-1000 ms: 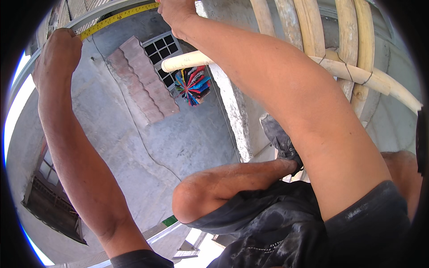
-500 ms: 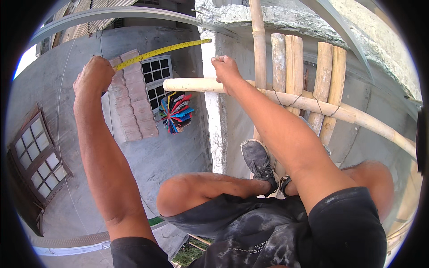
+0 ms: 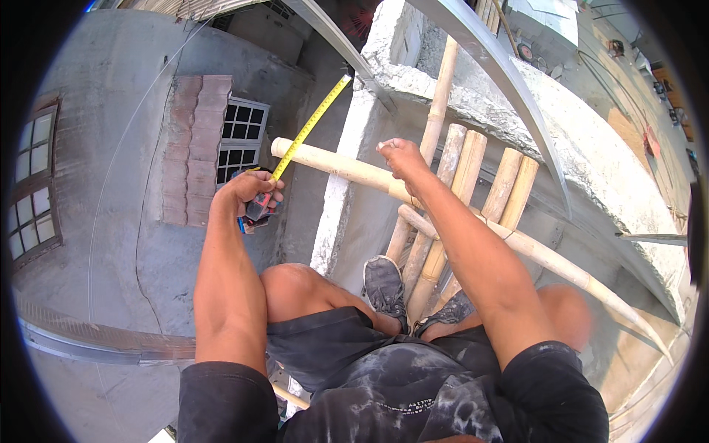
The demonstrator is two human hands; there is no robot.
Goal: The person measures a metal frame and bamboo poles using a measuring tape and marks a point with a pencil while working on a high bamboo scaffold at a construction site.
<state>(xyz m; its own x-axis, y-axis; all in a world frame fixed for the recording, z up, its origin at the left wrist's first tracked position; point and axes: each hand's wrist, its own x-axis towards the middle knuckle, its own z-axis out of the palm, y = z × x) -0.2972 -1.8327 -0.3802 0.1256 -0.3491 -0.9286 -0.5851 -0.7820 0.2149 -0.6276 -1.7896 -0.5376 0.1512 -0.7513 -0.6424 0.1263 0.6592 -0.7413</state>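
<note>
My left hand [image 3: 244,188] is closed round a red and black tape measure [image 3: 258,207]. Its yellow blade [image 3: 310,124] runs out up and to the right, and the free end shows close to a metal bar by the top of a white-edged wall [image 3: 341,184]. My right hand [image 3: 406,164] is held up over a horizontal bamboo pole [image 3: 343,170], with thumb and fingers pinched together. Whether something small sits in that pinch is too hard to see.
Upright bamboo poles [image 3: 465,166] stand tied ahead of my shoes [image 3: 384,284]. A metal bar [image 3: 325,33] and a curved metal strip [image 3: 509,70] cross overhead. Rough concrete [image 3: 591,125] edges the right. Far below left are a tiled awning [image 3: 196,151] and windows [image 3: 35,177].
My left hand has come right and down, so the tape blade slants more steeply and the tape case now shows. My right hand has shifted slightly right and down. The view has turned.
</note>
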